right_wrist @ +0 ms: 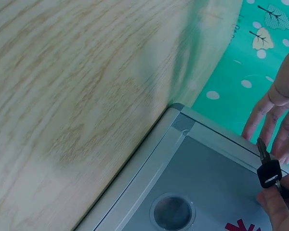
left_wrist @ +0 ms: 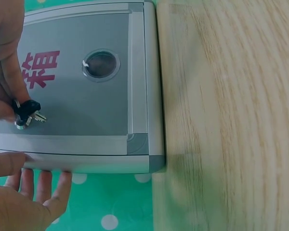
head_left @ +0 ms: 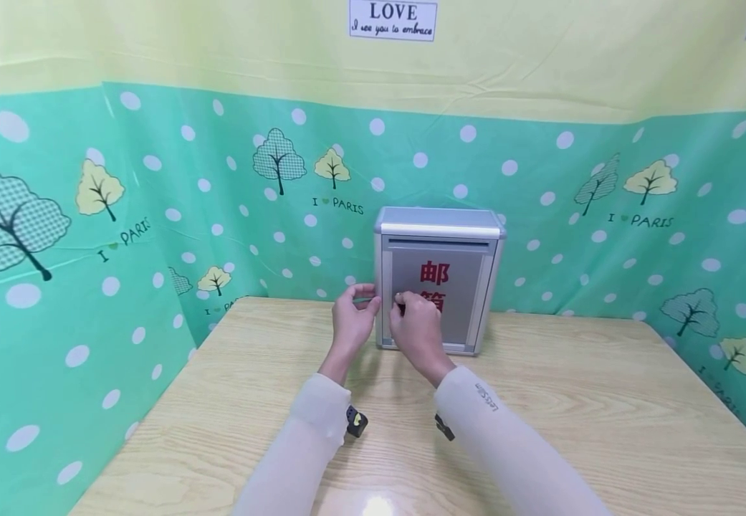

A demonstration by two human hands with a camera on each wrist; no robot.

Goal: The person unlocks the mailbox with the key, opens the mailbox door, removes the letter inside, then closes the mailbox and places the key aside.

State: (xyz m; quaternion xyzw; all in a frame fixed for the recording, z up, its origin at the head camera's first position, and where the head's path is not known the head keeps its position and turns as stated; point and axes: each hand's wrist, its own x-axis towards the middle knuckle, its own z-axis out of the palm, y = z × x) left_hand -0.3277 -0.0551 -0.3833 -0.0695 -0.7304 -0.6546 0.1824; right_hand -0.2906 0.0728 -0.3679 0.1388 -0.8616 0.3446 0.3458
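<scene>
A grey metal mailbox (head_left: 463, 304) with red characters and a slot near its top stands upright on the table. My right hand (head_left: 419, 330) pinches a black-headed key (left_wrist: 28, 109) at the lock near the box's left front edge. A second key (right_wrist: 269, 174) with a black head hangs beside it, its metal blade sticking out. How far the pinched key sits in the lock is hidden by my fingers. At the mailbox's left side, my left hand (head_left: 352, 322) touches the side wall with its fingertips, the thumb by the front edge.
The mailbox stands near the rear of the wooden table (head_left: 572, 401), before a green and yellow patterned curtain (head_left: 321, 236). A round window (left_wrist: 101, 65) is set low in the mailbox's front. Curtain also hangs along both sides.
</scene>
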